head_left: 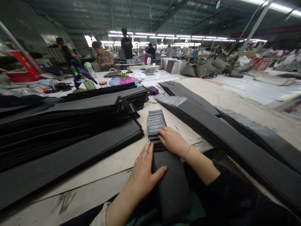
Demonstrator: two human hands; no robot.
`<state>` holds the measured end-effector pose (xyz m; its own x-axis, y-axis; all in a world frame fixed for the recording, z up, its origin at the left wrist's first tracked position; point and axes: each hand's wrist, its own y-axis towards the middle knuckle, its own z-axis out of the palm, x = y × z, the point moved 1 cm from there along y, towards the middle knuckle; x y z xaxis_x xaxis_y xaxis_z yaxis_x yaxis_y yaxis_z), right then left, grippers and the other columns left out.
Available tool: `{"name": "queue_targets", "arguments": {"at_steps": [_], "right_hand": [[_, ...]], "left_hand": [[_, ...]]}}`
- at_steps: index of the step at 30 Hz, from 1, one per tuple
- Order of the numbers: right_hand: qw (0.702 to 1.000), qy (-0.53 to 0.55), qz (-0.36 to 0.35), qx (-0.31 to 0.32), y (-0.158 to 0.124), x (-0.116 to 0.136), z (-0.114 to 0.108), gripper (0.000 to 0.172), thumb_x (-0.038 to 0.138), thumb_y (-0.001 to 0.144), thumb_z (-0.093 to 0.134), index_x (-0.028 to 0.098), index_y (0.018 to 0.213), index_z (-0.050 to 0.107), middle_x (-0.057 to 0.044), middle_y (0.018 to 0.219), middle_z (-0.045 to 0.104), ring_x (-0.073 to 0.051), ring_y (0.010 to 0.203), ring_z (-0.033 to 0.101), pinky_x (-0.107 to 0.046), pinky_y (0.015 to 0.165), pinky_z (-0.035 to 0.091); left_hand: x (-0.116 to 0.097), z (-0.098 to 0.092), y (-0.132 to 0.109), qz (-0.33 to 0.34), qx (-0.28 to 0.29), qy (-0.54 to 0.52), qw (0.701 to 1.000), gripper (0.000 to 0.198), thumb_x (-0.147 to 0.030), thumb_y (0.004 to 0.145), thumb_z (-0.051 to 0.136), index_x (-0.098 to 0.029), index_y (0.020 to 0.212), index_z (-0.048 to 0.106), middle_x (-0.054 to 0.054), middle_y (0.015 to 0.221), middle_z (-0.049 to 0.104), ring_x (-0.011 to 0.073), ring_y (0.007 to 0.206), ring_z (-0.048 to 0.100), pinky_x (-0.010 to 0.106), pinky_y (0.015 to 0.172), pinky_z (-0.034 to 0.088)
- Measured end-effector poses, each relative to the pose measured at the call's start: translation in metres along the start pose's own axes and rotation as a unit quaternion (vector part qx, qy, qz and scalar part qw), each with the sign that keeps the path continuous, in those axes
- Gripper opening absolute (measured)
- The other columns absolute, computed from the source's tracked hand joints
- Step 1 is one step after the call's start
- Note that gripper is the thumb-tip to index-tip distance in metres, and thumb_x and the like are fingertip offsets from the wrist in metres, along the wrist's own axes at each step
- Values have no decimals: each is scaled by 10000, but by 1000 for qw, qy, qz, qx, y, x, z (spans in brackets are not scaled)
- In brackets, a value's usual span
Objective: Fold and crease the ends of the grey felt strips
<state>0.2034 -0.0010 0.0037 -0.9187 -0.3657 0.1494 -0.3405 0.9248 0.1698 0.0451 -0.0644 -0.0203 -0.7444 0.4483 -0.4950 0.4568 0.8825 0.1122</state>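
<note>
A stack of black fabric-like strips (172, 182) runs from the table toward my body, its far ends (156, 121) fanned in steps with greyish, shiny bands. My left hand (145, 166) rests along the stack's left edge, fingers stretched forward and thumb spread over the top strip. On the right side, my right hand (172, 141) has its fingers bent over the strips just behind the fanned part, gripping them at the edge. Its fingertips are partly hidden.
Thick piles of black strips (94, 138) lie to the left. More long, fanned strips (211, 135) extend along the right. Beyond are a purple cloth (152, 90), a blue basin (115, 82) and grey bags (207, 67). Several people are farther back, one person (127, 47) standing.
</note>
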Motion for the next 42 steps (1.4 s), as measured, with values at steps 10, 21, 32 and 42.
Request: {"name": "queue_targets", "arguments": {"at_steps": [10, 21, 32, 42], "right_hand": [[968, 246, 51, -6, 27, -15, -18, 373, 386, 891, 301, 144, 765, 555, 3, 665, 547, -109, 624, 497, -213, 581, 374], [941, 317, -78, 92, 29, -14, -47, 400, 471, 808, 445, 129, 699, 621, 13, 637, 538, -109, 625, 477, -218, 581, 355], [932, 345, -82, 80, 31, -4, -49, 387, 437, 847, 413, 123, 802, 637, -3, 654, 555, -103, 626, 485, -219, 613, 361], [712, 672, 125, 158, -30, -38, -13, 493, 536, 790, 471, 154, 1087, 566, -73, 963, 638, -154, 825, 595, -272, 732, 452]], "left_hand": [[13, 11, 3, -58, -4, -117, 991, 921, -500, 689, 569, -144, 1380, 75, 153, 1447, 105, 277, 1324, 105, 466, 1061, 184], [7, 14, -2, -38, -26, -201, 978, 638, -380, 720, 587, -237, 1289, 336, 75, 1436, 159, 258, 1309, 180, 439, 1051, 228], [9, 15, -1, -42, -19, -235, 971, 598, -375, 708, 609, -259, 1256, 399, 63, 1424, 180, 260, 1302, 199, 445, 1056, 219], [11, 16, 0, -41, -16, -231, 972, 566, -389, 726, 583, -251, 1247, 410, 53, 1414, 197, 252, 1299, 209, 414, 1054, 241]]}}
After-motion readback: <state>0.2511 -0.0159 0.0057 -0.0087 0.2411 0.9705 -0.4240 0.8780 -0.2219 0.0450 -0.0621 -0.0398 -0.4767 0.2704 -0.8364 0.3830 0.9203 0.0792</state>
